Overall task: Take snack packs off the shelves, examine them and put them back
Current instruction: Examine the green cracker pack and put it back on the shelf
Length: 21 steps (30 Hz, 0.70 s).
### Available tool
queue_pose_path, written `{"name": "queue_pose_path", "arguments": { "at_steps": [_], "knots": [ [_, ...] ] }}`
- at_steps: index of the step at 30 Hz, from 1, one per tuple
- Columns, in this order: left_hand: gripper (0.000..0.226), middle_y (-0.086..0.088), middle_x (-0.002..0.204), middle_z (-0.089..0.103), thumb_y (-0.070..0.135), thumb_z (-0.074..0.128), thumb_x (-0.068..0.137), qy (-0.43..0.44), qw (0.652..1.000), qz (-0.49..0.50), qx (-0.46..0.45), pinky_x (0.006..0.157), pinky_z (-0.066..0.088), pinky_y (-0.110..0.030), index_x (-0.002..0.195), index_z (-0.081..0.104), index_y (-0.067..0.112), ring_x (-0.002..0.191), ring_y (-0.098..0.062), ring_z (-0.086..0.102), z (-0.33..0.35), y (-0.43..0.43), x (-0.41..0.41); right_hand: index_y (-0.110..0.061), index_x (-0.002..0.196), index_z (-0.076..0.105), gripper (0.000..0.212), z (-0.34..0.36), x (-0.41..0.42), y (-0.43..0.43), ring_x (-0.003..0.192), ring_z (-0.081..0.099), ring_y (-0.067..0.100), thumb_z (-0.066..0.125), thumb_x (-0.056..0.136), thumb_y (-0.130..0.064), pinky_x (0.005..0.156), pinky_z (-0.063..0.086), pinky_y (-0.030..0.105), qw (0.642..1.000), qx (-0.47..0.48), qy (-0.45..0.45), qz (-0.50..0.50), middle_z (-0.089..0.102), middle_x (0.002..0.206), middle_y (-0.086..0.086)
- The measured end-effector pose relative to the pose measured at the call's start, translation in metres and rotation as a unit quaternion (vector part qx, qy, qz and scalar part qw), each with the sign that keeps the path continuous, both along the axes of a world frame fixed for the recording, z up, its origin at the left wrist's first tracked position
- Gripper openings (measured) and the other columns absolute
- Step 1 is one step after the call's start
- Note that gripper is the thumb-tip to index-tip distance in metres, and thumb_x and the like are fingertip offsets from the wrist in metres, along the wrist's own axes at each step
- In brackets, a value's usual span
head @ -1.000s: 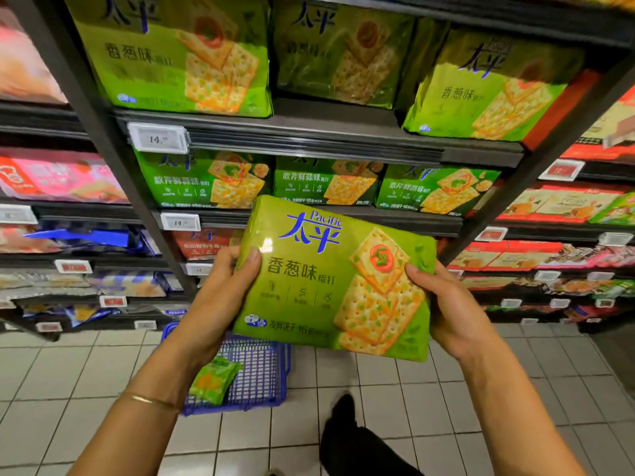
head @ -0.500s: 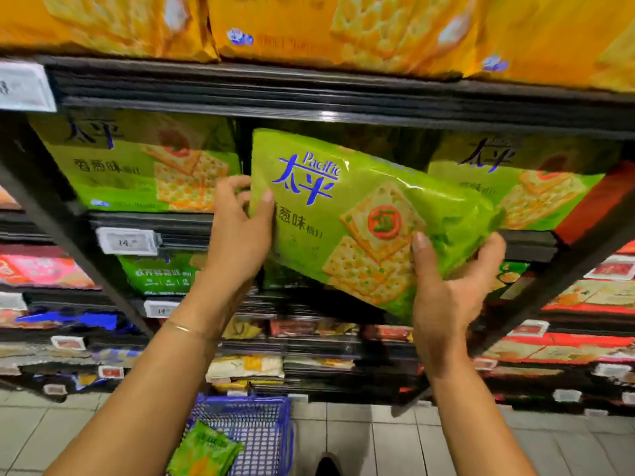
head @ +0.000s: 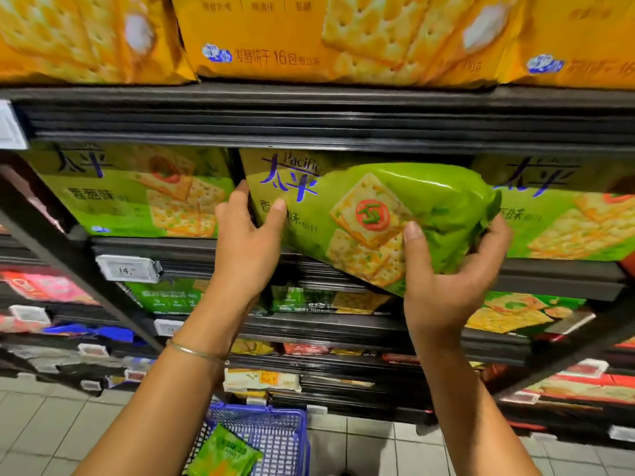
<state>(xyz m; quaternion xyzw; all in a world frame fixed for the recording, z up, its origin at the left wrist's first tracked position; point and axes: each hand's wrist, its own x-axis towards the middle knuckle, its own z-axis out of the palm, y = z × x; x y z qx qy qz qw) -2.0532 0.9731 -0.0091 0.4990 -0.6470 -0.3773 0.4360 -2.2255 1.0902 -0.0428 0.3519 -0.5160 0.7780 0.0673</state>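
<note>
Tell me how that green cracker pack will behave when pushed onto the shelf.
The green cracker pack probably flexes: its film bunches where the right hand grips. Glossy wrap likely slides easily. Crackers inside may break if forced.

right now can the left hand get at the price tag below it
Probably, but not freely: the left hand grips the green cracker pack. The price tag hangs on the shelf edge down to its left, with nothing between them.
</note>
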Motion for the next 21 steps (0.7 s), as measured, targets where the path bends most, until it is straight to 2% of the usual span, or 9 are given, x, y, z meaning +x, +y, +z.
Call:
{"name": "queue_pose_path", "arguments": {
  "at_steps": [3, 5, 7, 10, 12, 14, 17, 19, 21],
  "knots": [
    [0.081, -0.009, 0.137, 0.058, 0.059, 0.061, 0.08, -0.006, 1.0, 0.024, -0.011, 0.111, 0.047, -0.051, 0.148, 0.05, 0.019, 0.125, -0.026, 0.06, -0.002, 0.003, 0.008, 0.005, 0.13, 0.046, 0.061, -0.002, -0.002, -0.009, 0.114, 0.064, 0.022, 0.083, 0.085, -0.013, 0.095, 0.057, 0.033, 0.999, 0.028, -0.011, -0.04, 0.058, 0.125, 0.021],
    [0.076, -0.006, 0.138, 0.056, 0.054, 0.062, 0.083, -0.007, 0.999, 0.028, -0.016, 0.111, 0.047, -0.048, 0.149, 0.05, 0.018, 0.123, -0.021, 0.06, -0.003, 0.004, 0.011, 0.006, 0.123, 0.053, 0.053, -0.002, -0.001, -0.014, 0.107, 0.063, 0.024, 0.083, 0.086, -0.015, 0.09, 0.057, 0.041, 0.997, 0.05, -0.001, -0.066, 0.06, 0.118, 0.021],
    [0.078, -0.007, 0.137, 0.058, 0.057, 0.062, 0.081, 0.004, 0.999, 0.028, -0.016, 0.111, 0.048, -0.048, 0.147, 0.051, 0.018, 0.123, -0.02, 0.061, -0.003, 0.004, 0.012, 0.01, 0.119, 0.059, 0.05, -0.001, 0.001, -0.018, 0.112, 0.059, 0.036, 0.083, 0.086, -0.018, 0.094, 0.053, 0.052, 0.992, 0.076, 0.019, -0.104, 0.054, 0.12, 0.026],
    [0.085, -0.009, 0.139, 0.059, 0.062, 0.061, 0.076, 0.016, 1.0, 0.022, -0.014, 0.111, 0.048, -0.048, 0.148, 0.05, 0.018, 0.124, -0.022, 0.061, -0.004, 0.003, 0.015, 0.01, 0.117, 0.066, 0.049, 0.001, 0.008, -0.023, 0.111, 0.051, 0.044, 0.083, 0.086, -0.024, 0.1, 0.048, 0.051, 0.982, 0.114, 0.021, -0.15, 0.049, 0.114, 0.026],
    [0.083, -0.009, 0.14, 0.059, 0.059, 0.062, 0.078, 0.021, 1.0, 0.018, -0.015, 0.112, 0.047, -0.049, 0.148, 0.05, 0.017, 0.126, -0.022, 0.061, -0.006, 0.004, 0.017, 0.009, 0.114, 0.069, 0.046, 0.004, 0.011, -0.025, 0.107, 0.047, 0.038, 0.08, 0.089, -0.028, 0.1, 0.044, 0.048, 0.975, 0.151, 0.018, -0.161, 0.049, 0.108, 0.022],
    [0.081, -0.009, 0.14, 0.059, 0.058, 0.062, 0.078, 0.016, 1.0, 0.014, -0.019, 0.112, 0.047, -0.049, 0.148, 0.05, 0.018, 0.126, -0.022, 0.06, -0.008, 0.005, 0.019, 0.011, 0.11, 0.067, 0.042, 0.006, 0.013, -0.027, 0.106, 0.047, 0.036, 0.076, 0.093, -0.026, 0.1, 0.044, 0.053, 0.975, 0.172, 0.017, -0.141, 0.045, 0.107, 0.014],
    [0.074, -0.006, 0.14, 0.057, 0.055, 0.064, 0.083, 0.001, 1.0, 0.014, -0.027, 0.111, 0.048, -0.049, 0.147, 0.05, 0.022, 0.125, -0.021, 0.059, -0.01, 0.007, 0.021, 0.008, 0.123, 0.062, 0.041, 0.011, 0.011, -0.028, 0.109, 0.051, 0.037, 0.067, 0.098, -0.024, 0.097, 0.045, 0.056, 0.978, 0.187, -0.001, -0.097, 0.047, 0.114, 0.014],
    [0.07, -0.007, 0.139, 0.057, 0.051, 0.066, 0.085, 0.002, 0.999, 0.011, -0.031, 0.111, 0.048, -0.049, 0.147, 0.05, 0.021, 0.125, -0.022, 0.058, -0.01, 0.007, 0.021, -0.003, 0.14, 0.054, 0.045, 0.015, 0.011, -0.027, 0.115, 0.054, 0.027, 0.063, 0.1, -0.019, 0.099, 0.047, 0.052, 0.979, 0.183, -0.03, -0.08, 0.051, 0.124, 0.009],
    [0.067, -0.009, 0.141, 0.055, 0.043, 0.07, 0.091, -0.001, 0.999, 0.007, -0.034, 0.112, 0.046, -0.05, 0.149, 0.048, 0.017, 0.127, -0.024, 0.057, -0.011, 0.007, 0.021, -0.008, 0.144, 0.049, 0.047, 0.017, 0.012, -0.025, 0.12, 0.055, 0.021, 0.062, 0.1, -0.013, 0.103, 0.048, 0.047, 0.982, 0.169, -0.052, -0.067, 0.054, 0.133, 0.005]
  ]
}}
